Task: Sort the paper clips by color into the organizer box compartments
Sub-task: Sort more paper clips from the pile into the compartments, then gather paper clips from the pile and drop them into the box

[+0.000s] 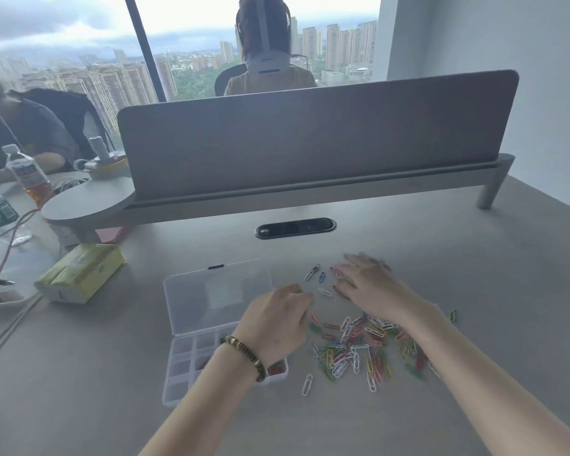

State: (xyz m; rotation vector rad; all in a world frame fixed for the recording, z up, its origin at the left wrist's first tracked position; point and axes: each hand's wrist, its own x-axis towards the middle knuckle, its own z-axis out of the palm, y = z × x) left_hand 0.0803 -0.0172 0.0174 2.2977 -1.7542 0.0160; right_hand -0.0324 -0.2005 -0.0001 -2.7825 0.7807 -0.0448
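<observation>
Grey desk [441, 245]: broad matte top beneath both forearms, with a black oval cable port [295, 228] set in it near the far edge.
Felt divider [310, 136]: grey panel standing upright across the desk's far side; beyond it a seated person, and city towers through the window.
Organizer box [191, 366]: clear plastic, lying open left of centre, its lid [218, 297] folded back flat; red clips show in a near-right compartment, partly hidden by the left wrist.
Tissue pack [79, 273]: yellow-green, left of the box; its print is too blurred to read.
Bottles [30, 176]: two at far left, one holding amber drink; their labels are illegible.
Paper clip pile [359, 347]: red, green, yellow, white and pink clips scattered right of the box, under the right forearm.
Left hand [277, 320]: fingers curled, hovering between box and pile; whether it pinches a clip cannot be told. A beaded bracelet [244, 353] circles the wrist.
Right hand [369, 284]: motion-blurred, fingers spread flat over stray clips beyond the pile.
Blue clip [322, 276]: lone, just left of the right hand.
</observation>
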